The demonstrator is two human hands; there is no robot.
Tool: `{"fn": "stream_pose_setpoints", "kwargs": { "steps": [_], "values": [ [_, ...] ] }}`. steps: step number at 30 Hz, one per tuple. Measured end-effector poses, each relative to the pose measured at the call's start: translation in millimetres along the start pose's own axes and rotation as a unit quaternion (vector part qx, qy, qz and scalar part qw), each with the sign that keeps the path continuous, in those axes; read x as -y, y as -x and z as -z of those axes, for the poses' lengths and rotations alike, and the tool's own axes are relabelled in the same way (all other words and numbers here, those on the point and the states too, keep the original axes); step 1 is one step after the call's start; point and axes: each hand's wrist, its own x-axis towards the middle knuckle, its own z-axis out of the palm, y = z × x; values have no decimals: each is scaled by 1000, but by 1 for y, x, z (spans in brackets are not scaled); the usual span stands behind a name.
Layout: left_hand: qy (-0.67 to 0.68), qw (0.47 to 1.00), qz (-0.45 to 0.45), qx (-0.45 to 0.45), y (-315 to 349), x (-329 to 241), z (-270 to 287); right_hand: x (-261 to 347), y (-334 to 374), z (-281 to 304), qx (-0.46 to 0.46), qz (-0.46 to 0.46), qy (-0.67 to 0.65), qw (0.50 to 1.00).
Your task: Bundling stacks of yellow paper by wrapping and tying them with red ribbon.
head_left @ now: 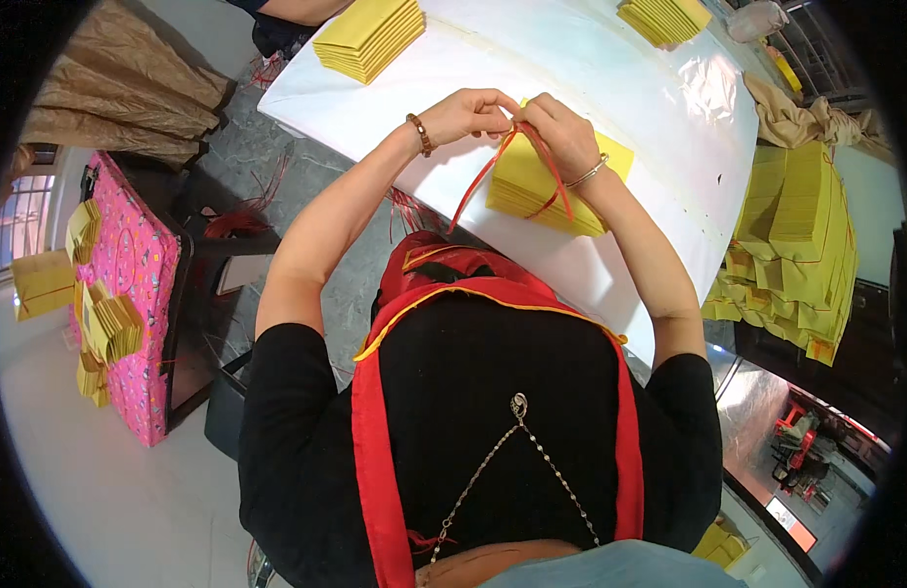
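Note:
On the white-covered table [473,59] in front of me lies a stack of yellow paper packets [532,191]. A flat red ribbon [483,179] runs over the stack, and its loose ends hang toward my red apron [375,470]. My left hand [470,116], with a beaded bracelet at the wrist, pinches the ribbon at the stack's far left corner. Right beside it my right hand [563,134], wearing a metal bangle, is closed on the ribbon above the stack. The fingertips of both hands nearly meet, and the crossing of the ribbon there is partly hidden.
More yellow stacks stand at the table's far left [370,39] and far right [662,20]. A large pile of yellow bundles [792,235] rises to the right. Left is a pink-covered table [140,294] with yellow bundles. Red ribbons [409,211] hang by the table's near edge.

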Motion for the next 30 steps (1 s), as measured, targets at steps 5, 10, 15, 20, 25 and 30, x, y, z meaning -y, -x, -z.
{"fn": "stream_pose_setpoints", "kwargs": {
  "steps": [5, 10, 15, 20, 25, 30],
  "values": [
    [-119, 991, -64, 2, -4, -3, -1, 3, -1, 3, 15, -13, 4, 1000],
    [-567, 777, -251, -109, -2, -23, -10, -1, 2, 0, -5, -21, -11, 1000],
    [-273, 944, -163, -87, -1, -7, -6, 0, 3, 2, -16, -22, -23, 999],
    [-373, 897, -192, -136, -4, -10, -3, 0, 3, 3, -10, -17, -33, 999],
    [-307, 928, -198, -72, -2, -18, -6, -1, 6, 3, -32, -8, -44, 998],
    [-193, 970, -143, -28, 0, -14, -3, 0, 6, 3, -36, -2, -43, 998]
  ]
}}
